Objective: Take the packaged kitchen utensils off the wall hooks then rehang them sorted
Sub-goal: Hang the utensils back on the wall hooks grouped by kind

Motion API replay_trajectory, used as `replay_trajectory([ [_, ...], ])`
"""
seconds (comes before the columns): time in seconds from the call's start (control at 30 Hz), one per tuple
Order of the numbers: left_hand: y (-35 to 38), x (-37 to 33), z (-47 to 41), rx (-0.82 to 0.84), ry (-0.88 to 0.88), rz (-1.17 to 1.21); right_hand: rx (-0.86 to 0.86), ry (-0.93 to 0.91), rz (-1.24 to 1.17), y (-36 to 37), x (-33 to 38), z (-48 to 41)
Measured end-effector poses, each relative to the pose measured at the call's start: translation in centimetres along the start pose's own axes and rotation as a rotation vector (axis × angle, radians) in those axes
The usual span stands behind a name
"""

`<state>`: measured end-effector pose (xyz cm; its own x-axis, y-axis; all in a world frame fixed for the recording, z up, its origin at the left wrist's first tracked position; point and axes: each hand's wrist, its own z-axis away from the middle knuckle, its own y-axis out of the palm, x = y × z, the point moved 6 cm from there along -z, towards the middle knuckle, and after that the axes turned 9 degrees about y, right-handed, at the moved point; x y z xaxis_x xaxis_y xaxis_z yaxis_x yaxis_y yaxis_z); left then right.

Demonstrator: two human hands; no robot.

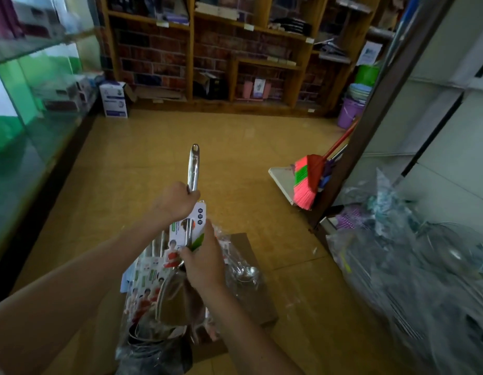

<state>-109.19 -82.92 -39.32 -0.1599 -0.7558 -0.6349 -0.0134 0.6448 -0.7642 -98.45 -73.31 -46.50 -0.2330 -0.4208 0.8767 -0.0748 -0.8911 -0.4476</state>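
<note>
head view: the left hand (175, 203) is curled in a fist round the steel handle of a packaged utensil (193, 169). the utensil stands nearly upright, with its hanging hole at the top, pointing away from the person. the right hand (205, 266), lower and nearer the body, pinches the label card (200, 215) on the shaft. both hands are over a pile of packaged utensils (148, 280) on cardboard (243, 247). the utensil's working end is hidden behind the right hand, and no wall hooks are in view.
</note>
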Motion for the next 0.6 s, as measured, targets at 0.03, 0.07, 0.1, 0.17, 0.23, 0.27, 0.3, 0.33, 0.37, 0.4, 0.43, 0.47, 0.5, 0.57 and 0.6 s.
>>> replay_trajectory([
  [0.03,-0.5,-2.0,0.2,-0.02,0.031,0.019,-0.036,-0.025,0.007,-1.5,0.7,0.3],
  [0.07,-1.0,-3.9,0.3,-0.037,0.058,0.04,-0.074,-0.058,0.003,-3.0,1.3,0.6],
  [0.1,-1.3,-6.0,0.5,-0.052,0.093,0.051,-0.113,-0.09,0.001,-4.8,1.9,1.0],
  [0.17,-1.8,-10.2,0.9,-0.08,0.159,0.07,-0.2,-0.161,0.034,-8.1,2.9,1.7],
  [0.23,-1.9,-15.0,1.8,-0.089,0.238,0.076,-0.276,-0.201,0.05,-11.7,3.4,2.7],
  [0.27,-1.8,-17.5,2.3,-0.091,0.28,0.074,-0.31,-0.222,0.039,-13.8,3.5,3.3],
  [0.3,-1.6,-20.1,2.9,-0.089,0.318,0.077,-0.332,-0.225,0.018,-15.9,3.4,3.9],
  [0.33,-1.2,-22.5,3.6,-0.082,0.346,0.093,-0.361,-0.23,0.006,-18.1,3.2,4.5],
  [0.37,-0.8,-24.9,4.3,-0.076,0.38,0.11,-0.379,-0.233,-0.024,-20.3,3.0,5.3],
  [0.4,-0.3,-27.4,4.9,-0.067,0.417,0.134,-0.406,-0.241,-0.046,-22.6,2.8,6.3],
  [0.43,0.2,-29.9,5.7,-0.057,0.456,0.155,-0.446,-0.25,-0.058,-25.0,2.5,7.3],
  [0.47,0.9,-32.3,6.6,-0.043,0.501,0.18,-0.49,-0.26,-0.056,-27.3,2.2,8.4],
  [0.5,1.5,-34.8,7.6,-0.029,0.551,0.203,-0.518,-0.256,-0.057,-29.5,1.8,9.5],
  [0.57,2.9,-39.8,9.9,-0.005,0.636,0.22,-0.595,-0.239,-0.06,-33.9,0.6,11.7],
  [0.6,3.7,-42.1,11.0,0.0,0.663,0.221,-0.635,-0.232,-0.069,-36.0,0.0,12.9],
])
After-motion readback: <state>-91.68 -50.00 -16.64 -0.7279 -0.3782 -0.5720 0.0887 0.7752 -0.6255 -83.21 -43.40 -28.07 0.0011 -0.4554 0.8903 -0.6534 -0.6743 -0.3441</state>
